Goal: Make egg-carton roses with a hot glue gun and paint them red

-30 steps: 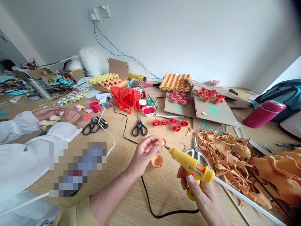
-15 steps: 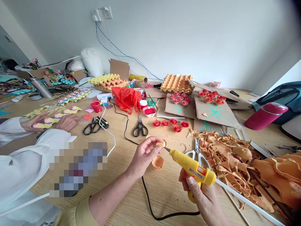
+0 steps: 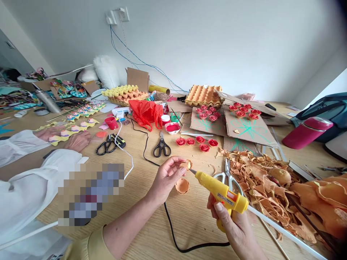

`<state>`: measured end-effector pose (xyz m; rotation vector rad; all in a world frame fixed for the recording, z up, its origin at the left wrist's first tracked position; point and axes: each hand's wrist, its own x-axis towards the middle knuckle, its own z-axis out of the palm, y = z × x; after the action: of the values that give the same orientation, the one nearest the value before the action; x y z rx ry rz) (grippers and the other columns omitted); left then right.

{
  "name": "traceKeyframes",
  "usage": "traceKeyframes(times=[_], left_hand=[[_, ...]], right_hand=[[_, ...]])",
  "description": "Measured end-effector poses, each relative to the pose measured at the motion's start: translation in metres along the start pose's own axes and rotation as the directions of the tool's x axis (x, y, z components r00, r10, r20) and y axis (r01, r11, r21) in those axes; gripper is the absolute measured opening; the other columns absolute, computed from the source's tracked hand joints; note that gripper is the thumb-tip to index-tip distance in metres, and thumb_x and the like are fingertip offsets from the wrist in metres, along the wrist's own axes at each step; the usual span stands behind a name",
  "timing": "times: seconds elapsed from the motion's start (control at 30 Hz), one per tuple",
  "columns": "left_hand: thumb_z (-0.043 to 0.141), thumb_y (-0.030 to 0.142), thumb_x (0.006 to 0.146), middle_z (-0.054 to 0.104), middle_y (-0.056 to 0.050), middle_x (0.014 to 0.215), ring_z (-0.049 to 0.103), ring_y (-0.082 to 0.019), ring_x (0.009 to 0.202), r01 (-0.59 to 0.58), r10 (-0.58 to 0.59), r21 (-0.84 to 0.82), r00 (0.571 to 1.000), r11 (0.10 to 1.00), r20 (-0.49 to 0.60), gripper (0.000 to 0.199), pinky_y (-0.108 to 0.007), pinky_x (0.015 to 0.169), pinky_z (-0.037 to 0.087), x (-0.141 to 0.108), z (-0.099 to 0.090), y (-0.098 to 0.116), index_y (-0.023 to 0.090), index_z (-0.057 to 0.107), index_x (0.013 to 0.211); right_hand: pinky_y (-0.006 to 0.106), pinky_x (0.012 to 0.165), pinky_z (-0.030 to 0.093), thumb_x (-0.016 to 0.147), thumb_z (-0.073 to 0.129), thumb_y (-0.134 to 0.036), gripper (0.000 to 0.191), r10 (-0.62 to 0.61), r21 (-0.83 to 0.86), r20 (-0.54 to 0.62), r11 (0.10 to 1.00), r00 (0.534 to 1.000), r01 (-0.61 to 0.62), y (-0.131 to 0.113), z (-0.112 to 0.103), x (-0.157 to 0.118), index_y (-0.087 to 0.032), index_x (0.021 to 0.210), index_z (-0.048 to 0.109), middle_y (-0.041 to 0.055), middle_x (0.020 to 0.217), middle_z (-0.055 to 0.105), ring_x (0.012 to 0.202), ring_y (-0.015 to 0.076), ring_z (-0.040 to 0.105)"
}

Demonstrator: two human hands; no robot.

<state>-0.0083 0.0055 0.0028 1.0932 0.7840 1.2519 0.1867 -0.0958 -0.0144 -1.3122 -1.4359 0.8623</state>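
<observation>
Between the thumb and fingers of my left hand is a small orange egg-carton flower piece, partly covered by the fingertips. My right hand grips a yellow hot glue gun by its handle; the metal nozzle points left and meets or nearly meets the piece. Below my left fingertips an orange carton cup with a scalloped rim lies on the wooden table. Behind the glue gun rest white-handled scissors. A black cord curves beneath my hands.
Orange carton scraps pile up at the right. Red paper roses sit beyond my hands, near black scissors and a dish of red paint. At left, a co-worker's hands hold a painted carton strip.
My hands, the piece and the glue gun stay almost still. The co-worker's carton strip has shifted right and up, with the hands around it.
</observation>
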Motion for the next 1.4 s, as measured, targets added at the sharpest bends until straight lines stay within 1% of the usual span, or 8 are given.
traceKeyframes(times=[0.2,0.37,0.57,0.77,0.9,1.1,1.27,1.4], left_hand=[[0.088,0.041,0.077,0.072,-0.003,0.105,0.063,-0.009,0.076,0.033,-0.033,-0.033,0.999,0.999,0.009,0.037,-0.026,0.079,0.052,0.0001,-0.0022,-0.003,0.018,0.07,0.101],[0.089,0.038,0.076,0.072,-0.002,0.103,0.063,-0.008,0.074,0.073,-0.073,-0.078,0.997,0.994,0.01,0.037,-0.026,0.081,0.052,-0.0014,-0.0005,-0.0016,0.018,0.069,0.1],[0.092,0.037,0.072,0.071,0.0,0.095,0.063,-0.008,0.073,0.11,-0.111,-0.144,0.994,0.983,0.003,0.038,-0.026,0.079,0.052,-0.0012,0.0028,0.0024,0.018,0.07,0.095],[0.094,0.036,0.07,0.072,0.0,0.096,0.064,-0.007,0.072,0.145,-0.147,-0.179,0.989,0.973,0.001,0.039,-0.024,0.077,0.052,-0.0003,0.0036,0.0034,0.017,0.07,0.094],[0.095,0.034,0.07,0.073,0.0,0.094,0.065,-0.007,0.071,0.195,-0.195,-0.247,0.98,0.949,0.026,0.039,-0.023,0.075,0.052,0.0005,0.0027,0.0022,0.017,0.069,0.094],[0.096,0.033,0.069,0.075,-0.003,0.096,0.067,-0.008,0.075,0.249,-0.249,-0.312,0.968,0.917,0.039,0.039,-0.022,0.076,0.054,0.0005,0.0012,-0.0007,0.016,0.071,0.095],[0.096,0.038,0.069,0.076,-0.004,0.097,0.069,-0.01,0.079,0.259,-0.255,-0.325,0.965,0.909,0.055,0.043,-0.023,0.077,0.054,-0.0003,0.0005,-0.0022,0.016,0.071,0.096],[0.095,0.037,0.07,0.076,-0.004,0.097,0.068,-0.01,0.076,0.26,-0.252,-0.317,0.965,0.912,0.065,0.042,-0.023,0.076,0.054,-0.0001,0.0002,-0.0038,0.016,0.071,0.097]], right_hand=[[0.023,0.045,0.044,0.098,0.052,-0.065,0.051,-0.01,-0.025,-0.024,1.0,1.0,0.009,0.0,-0.0012,-0.0008,-0.019,0.086,0.069,0.0048,0.069,0.065,0.055,0.0141,0.053],[0.025,0.049,0.049,0.098,0.051,-0.066,0.052,-0.041,-0.022,-0.035,0.999,0.999,0.04,-0.0042,-0.0008,-0.0005,-0.019,0.085,0.069,0.0059,0.07,0.068,0.058,0.0158,0.059],[0.025,0.047,0.048,0.097,0.052,-0.067,0.052,-0.016,-0.024,-0.038,1.0,0.999,0.016,-0.0046,0.0005,0.0007,-0.019,0.083,0.069,0.0053,0.069,0.066,0.057,0.0159,0.057],[0.025,0.048,0.048,0.098,0.051,-0.066,0.052,-0.017,-0.014,-0.03,1.0,0.999,0.017,-0.0031,0.0006,0.0004,-0.019,0.084,0.068,0.0053,0.07,0.066,0.058,0.0159,0.057],[0.025,0.049,0.047,0.098,0.052,-0.066,0.051,-0.001,-0.002,-0.034,1.0,0.999,0.001,-0.0007,0.0005,-0.0006,-0.019,0.085,0.067,0.005,0.071,0.065,0.059,0.016,0.056],[0.025,0.046,0.044,0.097,0.051,-0.069,0.055,0.014,0.003,-0.029,1.0,0.999,-0.014,-0.0024,0.0008,0.0021,-0.019,0.081,0.066,0.004,0.068,0.061,0.055,0.0145,0.052],[0.025,0.046,0.044,0.096,0.051,-0.069,0.055,0.015,0.006,-0.039,1.0,0.999,-0.015,-0.0026,0.0008,0.001,-0.019,0.082,0.067,0.0044,0.068,0.062,0.055,0.0148,0.052],[0.025,0.047,0.044,0.096,0.051,-0.069,0.054,0.008,0.009,-0.034,1.0,0.999,-0.008,-0.0028,0.001,-0.0005,-0.019,0.082,0.068,0.0044,0.068,0.062,0.057,0.0154,0.054]])
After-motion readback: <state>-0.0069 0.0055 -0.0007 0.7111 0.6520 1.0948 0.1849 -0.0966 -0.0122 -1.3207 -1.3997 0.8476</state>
